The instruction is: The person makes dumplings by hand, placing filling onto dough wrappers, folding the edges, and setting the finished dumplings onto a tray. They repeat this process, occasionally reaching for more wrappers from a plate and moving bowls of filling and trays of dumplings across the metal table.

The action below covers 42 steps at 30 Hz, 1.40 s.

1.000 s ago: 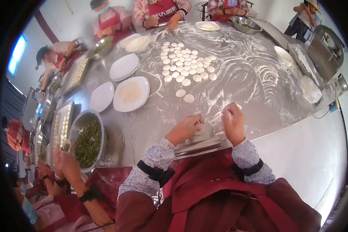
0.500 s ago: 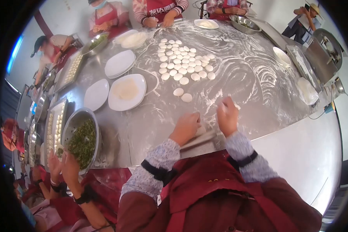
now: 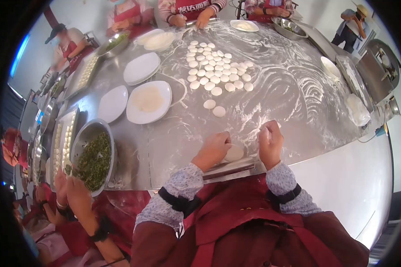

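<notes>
A round, flattened piece of dough (image 3: 235,153) lies near the table's front edge. My left hand (image 3: 213,150) is closed at its left side, fingers curled onto the dough's edge. To the right of the dough, my right hand (image 3: 271,144) is a closed fist held apart from it; what its fingers hold, if anything, is hidden. Beyond my hands sit two small dough pieces (image 3: 218,111), and farther back a large group of white dough pieces (image 3: 218,71) covers the floured metal table (image 3: 294,111).
Left of me stand a white plate with flour (image 3: 149,91) and a metal bowl of chopped green filling (image 3: 113,165). A co-worker's hands (image 3: 78,191) work beside that bowl. A tray of dumplings (image 3: 60,153) lies farther left. Other people in red aprons stand across the table.
My right hand has moved down, nearer the table's front edge. My left hand has shifted slightly, and the flattened dough beside it now shows more fully. The camera view has shifted a little.
</notes>
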Available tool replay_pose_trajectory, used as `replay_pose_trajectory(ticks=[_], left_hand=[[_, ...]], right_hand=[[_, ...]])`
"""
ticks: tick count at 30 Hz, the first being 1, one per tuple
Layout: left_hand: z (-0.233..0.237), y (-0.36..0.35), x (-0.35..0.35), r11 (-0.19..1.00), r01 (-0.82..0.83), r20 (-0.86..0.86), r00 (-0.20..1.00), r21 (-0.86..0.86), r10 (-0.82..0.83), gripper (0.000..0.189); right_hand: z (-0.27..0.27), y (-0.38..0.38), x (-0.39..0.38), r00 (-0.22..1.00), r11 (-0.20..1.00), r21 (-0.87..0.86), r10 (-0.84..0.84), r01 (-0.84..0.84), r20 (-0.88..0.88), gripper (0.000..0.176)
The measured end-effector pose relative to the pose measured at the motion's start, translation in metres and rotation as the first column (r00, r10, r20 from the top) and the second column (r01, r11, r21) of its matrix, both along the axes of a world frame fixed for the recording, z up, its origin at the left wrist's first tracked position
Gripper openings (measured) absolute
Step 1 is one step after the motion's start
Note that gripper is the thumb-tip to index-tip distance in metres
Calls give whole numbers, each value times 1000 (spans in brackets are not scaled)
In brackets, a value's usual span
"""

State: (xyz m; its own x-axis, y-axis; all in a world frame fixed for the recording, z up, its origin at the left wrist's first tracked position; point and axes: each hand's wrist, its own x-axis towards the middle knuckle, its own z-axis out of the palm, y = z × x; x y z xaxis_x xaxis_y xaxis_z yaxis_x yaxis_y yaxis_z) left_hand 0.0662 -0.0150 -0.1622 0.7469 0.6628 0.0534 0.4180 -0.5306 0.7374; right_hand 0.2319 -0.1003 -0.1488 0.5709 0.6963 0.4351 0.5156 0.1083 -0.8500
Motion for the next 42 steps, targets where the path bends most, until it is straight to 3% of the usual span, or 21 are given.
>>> replay_pose_trajectory(ticks=[4,7,10,13,14,15,17,19,23,25,26,28,31,33,36,42], left_hand=[[8,-10,11,1000,-26,46,999,11,25,12],[0,-4,27,977,-158,84,986,141,147,12],[-9,2,22,972,-115,91,991,204,99,12],[-5,2,4,986,-3,41,999,169,-4,11],[-3,1,2,998,-11,41,999,65,8,11],[-2,-6,0,999,-15,36,999,-48,17,11],[10,-10,11,998,-18,-4,1000,-66,17,12],[5,-8,23,988,-130,86,989,81,123,13],[-5,-1,25,974,-129,51,991,188,122,14],[-2,-2,11,989,-13,-8,1000,149,14,13],[10,-3,7,998,-29,-64,998,-47,26,12],[5,-3,3,998,-31,-13,999,-48,30,12],[8,-12,15,999,-14,81,997,-44,17,13],[7,-12,26,985,-163,158,976,50,153,13],[-2,-3,22,991,-81,16,997,103,80,13],[8,-11,2,998,-31,33,999,-55,33,13]], right_hand=[[15,39,-6,994,1000,21,5,-7,107,10],[14,77,-11,984,1000,-5,-13,14,176,9],[11,50,-6,990,998,-49,-30,37,136,11],[5,10,-1,998,999,-32,-24,26,60,13],[4,2,-2,1000,1000,13,-15,15,19,12],[2,3,-3,1000,1000,-4,-26,26,10,12],[13,35,-5,998,998,-49,-22,25,60,13],[15,66,-9,996,999,-48,-21,26,92,13],[11,56,-8,993,996,-55,-64,70,103,14],[7,21,-1,992,998,-53,-29,36,119,13],[2,6,0,998,1000,-9,-20,21,68,13],[1,2,-1,1000,1000,24,-15,14,6,12],[14,38,-5,996,1000,-1,-15,15,83,11],[12,68,-10,992,999,-20,-39,41,116,11],[12,54,-9,986,996,-19,-87,91,142,10],[12,-1,-5,997,999,19,-36,35,75,10]])
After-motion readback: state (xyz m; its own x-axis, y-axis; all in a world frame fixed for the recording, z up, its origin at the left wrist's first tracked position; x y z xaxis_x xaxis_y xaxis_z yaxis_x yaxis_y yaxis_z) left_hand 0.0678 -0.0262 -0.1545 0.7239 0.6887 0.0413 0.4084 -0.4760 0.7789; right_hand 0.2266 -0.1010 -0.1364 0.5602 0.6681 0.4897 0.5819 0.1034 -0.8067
